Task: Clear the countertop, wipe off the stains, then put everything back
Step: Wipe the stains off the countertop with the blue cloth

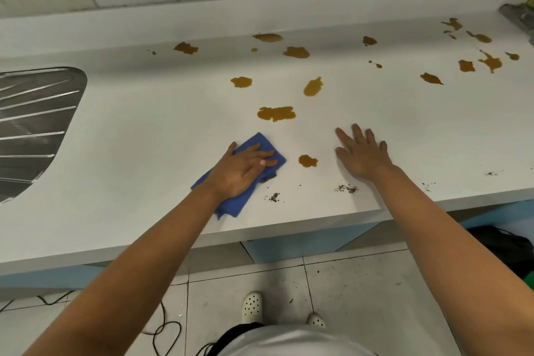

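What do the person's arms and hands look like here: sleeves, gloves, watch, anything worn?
Both arms are bare from the frame edge to the wrist, with no sleeves visible. The left hand and right hand have no gloves, and no rings, watch or wristbands are visible. Fingernails look short and unpainted. No cables or markings on either arm.

The white countertop (144, 136) bears brown stains (276, 113) from centre toward two o'clock, dark crumbs (347, 188) along the six o'clock edge, a blue cloth (261, 140) near centre, and a steel drainboard (34, 124) at nine o'clock.
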